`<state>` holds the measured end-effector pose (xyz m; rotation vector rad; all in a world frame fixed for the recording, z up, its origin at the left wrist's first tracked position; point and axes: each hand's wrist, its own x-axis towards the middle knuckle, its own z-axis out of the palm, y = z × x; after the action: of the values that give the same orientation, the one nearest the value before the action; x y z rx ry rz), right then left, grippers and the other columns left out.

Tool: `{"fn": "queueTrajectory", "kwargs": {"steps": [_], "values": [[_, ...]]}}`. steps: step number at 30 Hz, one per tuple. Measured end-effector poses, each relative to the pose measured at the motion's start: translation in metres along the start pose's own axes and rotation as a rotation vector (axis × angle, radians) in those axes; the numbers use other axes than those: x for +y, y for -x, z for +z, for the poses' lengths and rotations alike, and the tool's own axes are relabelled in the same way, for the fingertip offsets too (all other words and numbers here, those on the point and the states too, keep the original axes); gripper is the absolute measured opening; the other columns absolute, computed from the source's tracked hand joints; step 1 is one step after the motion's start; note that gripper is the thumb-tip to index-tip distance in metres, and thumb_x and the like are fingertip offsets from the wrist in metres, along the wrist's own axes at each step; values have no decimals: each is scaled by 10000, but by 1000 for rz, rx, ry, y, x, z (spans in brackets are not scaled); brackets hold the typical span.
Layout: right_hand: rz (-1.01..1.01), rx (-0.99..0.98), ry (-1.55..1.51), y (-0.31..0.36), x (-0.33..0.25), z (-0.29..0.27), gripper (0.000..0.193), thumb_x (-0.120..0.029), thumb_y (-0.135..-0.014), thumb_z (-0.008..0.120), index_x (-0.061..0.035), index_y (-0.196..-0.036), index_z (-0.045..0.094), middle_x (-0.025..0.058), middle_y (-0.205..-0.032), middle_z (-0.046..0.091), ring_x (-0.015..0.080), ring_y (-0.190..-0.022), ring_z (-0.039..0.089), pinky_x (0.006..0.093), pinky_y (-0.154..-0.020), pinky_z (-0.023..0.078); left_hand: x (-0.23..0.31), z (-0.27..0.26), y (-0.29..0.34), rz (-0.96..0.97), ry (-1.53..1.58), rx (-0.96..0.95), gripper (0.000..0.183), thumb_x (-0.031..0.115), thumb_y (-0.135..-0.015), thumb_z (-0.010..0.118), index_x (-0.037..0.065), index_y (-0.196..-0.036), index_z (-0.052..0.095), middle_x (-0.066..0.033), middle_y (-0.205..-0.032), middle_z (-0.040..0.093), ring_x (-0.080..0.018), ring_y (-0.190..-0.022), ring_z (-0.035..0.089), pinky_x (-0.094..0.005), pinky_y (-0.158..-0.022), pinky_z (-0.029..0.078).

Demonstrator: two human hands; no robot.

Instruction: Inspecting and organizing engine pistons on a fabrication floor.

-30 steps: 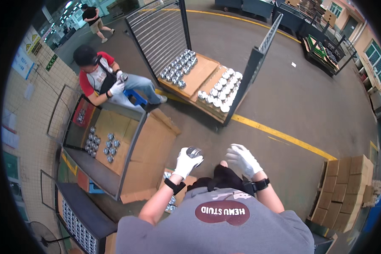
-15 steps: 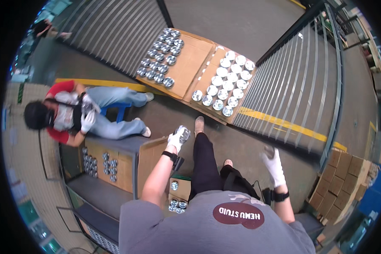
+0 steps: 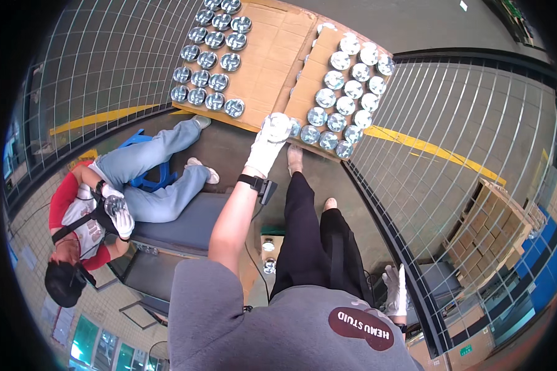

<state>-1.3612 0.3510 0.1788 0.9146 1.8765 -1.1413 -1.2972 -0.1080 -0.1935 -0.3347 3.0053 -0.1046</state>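
My left hand [image 3: 266,147], in a white glove, reaches forward with its fingers closed around a round shiny metal part [image 3: 277,125]. It holds the part at the near edge of a cardboard sheet [image 3: 277,55], beside a single metal disc [image 3: 294,127]. Rows of similar bright discs [image 3: 336,122] cover the right side of the cardboard, and darker-looking round metal parts [image 3: 207,60] stand in rows on its left. My right hand [image 3: 395,290], also gloved, hangs low by my right side near the mesh wall. Its fingers are stretched out, with nothing seen in them.
A seated co-worker [image 3: 96,213] at the left holds a metal part [image 3: 114,204] in gloved hands. Wire mesh panels [image 3: 452,142] flank the cardboard. Two metal parts show in a box [image 3: 277,240] by my left leg. Brown cartons [image 3: 492,229] are stacked at right.
My left hand has moved forward with the metal part, from above the floor to the cardboard's edge. My right hand has dropped back toward my side. The view has shifted closer to the cardboard.
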Motion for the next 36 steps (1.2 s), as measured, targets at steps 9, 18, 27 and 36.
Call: {"fn": "queueTrajectory", "kwargs": {"steps": [9,18,27,36], "values": [[89,54,-101,2,-14,24,640,-466,-946,516,-49,-1413,381,185,-1380,472,263,-1238,486,375,-1059,353,-39,36,4,-440,1456,200,426,386,-971,504,152,-1325,456,-73,-1283,527,-242,-1171,529,-416,-982,453],[157,77,-87,8,-17,18,474,-390,-976,493,-149,-1383,461,108,-1303,562,215,-1191,542,389,-1030,393,-73,22,-16,-1188,2690,129,454,374,-956,534,177,-1355,443,-80,-1322,511,-243,-1206,514,-437,-990,449],[115,46,-70,2,-19,21,556,-434,-954,517,-86,-1381,442,59,-1421,461,228,-1240,478,384,-1034,365,-97,38,-18,-1365,2568,89,455,307,-920,603,115,-1309,463,-119,-1311,498,-282,-1188,523,-440,-909,495],[143,109,-70,-1,-14,21,520,-433,-944,543,-94,-1335,496,52,-1333,544,175,-1133,547,332,-942,436,-141,100,-56,-1327,1825,-171,620,285,-773,779,61,-1274,489,-73,-1193,597,-195,-1074,593,-343,-868,497]]}}
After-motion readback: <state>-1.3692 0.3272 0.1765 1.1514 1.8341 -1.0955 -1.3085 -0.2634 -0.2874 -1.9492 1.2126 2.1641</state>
